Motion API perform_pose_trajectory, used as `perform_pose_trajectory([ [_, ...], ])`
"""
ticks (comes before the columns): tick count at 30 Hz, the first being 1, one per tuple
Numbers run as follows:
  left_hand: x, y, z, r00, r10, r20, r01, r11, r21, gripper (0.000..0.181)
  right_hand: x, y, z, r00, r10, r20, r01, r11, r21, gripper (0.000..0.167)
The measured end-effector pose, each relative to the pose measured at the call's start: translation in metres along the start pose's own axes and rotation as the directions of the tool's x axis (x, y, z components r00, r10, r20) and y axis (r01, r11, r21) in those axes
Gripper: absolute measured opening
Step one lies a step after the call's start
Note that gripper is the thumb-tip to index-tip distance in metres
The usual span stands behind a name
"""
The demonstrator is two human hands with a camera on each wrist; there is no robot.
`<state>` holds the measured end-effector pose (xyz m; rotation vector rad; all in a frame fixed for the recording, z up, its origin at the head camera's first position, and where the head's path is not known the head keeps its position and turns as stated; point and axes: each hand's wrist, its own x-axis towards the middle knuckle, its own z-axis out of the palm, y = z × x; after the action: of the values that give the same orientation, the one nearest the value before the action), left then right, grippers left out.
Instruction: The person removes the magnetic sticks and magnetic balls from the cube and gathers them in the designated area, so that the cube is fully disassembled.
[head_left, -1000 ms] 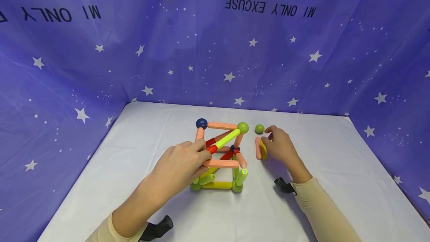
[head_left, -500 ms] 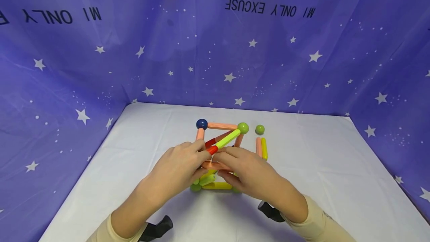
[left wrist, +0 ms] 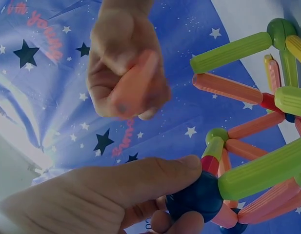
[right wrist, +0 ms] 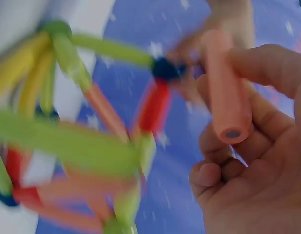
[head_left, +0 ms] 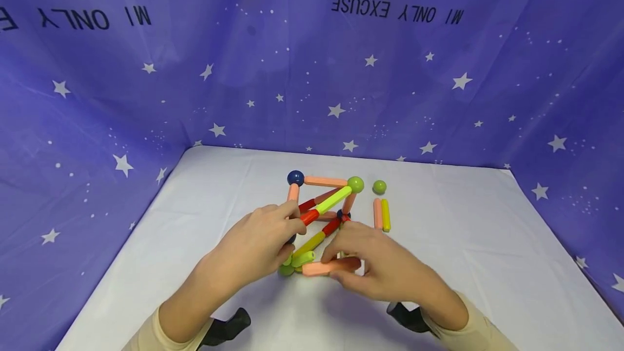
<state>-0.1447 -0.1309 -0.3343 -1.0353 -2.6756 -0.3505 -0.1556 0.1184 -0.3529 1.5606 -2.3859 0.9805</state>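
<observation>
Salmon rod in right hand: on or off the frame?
Off. The left wrist view shows a gap between the salmon rod, held in the right hand, and the frame.

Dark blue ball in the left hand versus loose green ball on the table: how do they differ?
The dark blue ball is gripped by the left hand; the loose green ball rests on the table, untouched. The dark blue ball is joined into the stick frame, while the loose green ball lies apart from it. Both are round.
</observation>
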Motion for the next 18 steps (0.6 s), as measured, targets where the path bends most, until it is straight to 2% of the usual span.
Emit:
perform_pose_trajectory([
  [2,0.0,0.0,-0.001,1.0,-0.017,0.01,0.017,1.0,-0.019,0.023,-0.005,0.007,-0.015,0.996,0.036,-0.085,-0.032,0.999,0.041,0.027],
  [4,0.0,-0.001,-0.002,0.999,-0.033,0.023,0.034,0.999,-0.039,0.023,-0.011,0.019,-0.03,0.979,0.127,-0.16,-0.122,0.992,0.043,0.024],
  [5,0.0,-0.001,-0.002,0.999,-0.038,0.03,0.04,0.998,-0.046,0.023,-0.014,0.026,-0.037,0.961,0.198,-0.193,-0.194,0.98,0.04,0.022],
  [6,0.0,-0.001,-0.002,0.998,-0.044,0.037,0.046,0.998,-0.052,0.023,-0.018,0.033,-0.042,0.934,0.281,-0.219,-0.281,0.959,0.028,0.02],
  [8,0.0,-0.001,-0.003,0.997,-0.054,0.05,0.056,0.997,-0.057,0.024,-0.025,0.051,-0.05,0.862,0.435,-0.261,-0.452,0.892,-0.006,0.015],
  [11,-0.001,-0.001,-0.004,0.996,-0.062,0.061,0.065,0.996,-0.057,0.025,-0.034,0.08,-0.054,0.73,0.623,-0.281,-0.655,0.755,-0.028,0.016],
  [13,-0.001,-0.001,-0.004,0.996,-0.065,0.067,0.068,0.996,-0.055,0.025,-0.041,0.099,-0.053,0.655,0.706,-0.269,-0.741,0.67,-0.045,0.021],
  [18,0.0,0.0,-0.004,0.995,-0.068,0.073,0.071,0.996,-0.052,0.025,-0.059,0.14,-0.045,0.498,0.843,-0.201,-0.866,0.493,-0.077,0.033],
])
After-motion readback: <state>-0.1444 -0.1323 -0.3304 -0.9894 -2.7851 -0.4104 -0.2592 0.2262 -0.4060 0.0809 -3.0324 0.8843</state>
